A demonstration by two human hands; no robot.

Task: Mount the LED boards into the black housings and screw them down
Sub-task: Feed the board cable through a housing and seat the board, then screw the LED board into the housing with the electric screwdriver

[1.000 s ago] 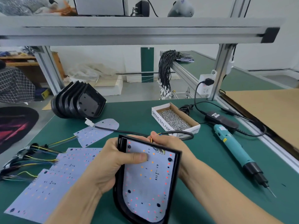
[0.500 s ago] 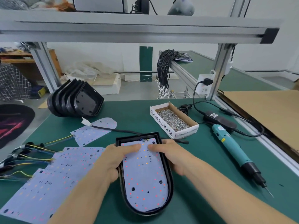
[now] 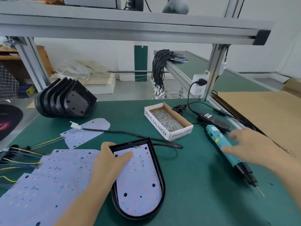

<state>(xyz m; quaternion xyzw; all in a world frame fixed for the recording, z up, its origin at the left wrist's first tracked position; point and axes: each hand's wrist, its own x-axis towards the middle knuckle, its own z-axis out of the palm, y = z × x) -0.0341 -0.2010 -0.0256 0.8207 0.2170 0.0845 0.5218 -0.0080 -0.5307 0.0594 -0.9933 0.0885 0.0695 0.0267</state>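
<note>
Left hand: gripped the black housing rim, thumb on its LED board
Right hand: fingers spread, over the screwdriver right of the housing

R hand motion-blurred over screwdriver; contact unclear. L hand hides housing left rim. Board stack cut off by bottom-left edge. Screws too small to tell individually.
</note>
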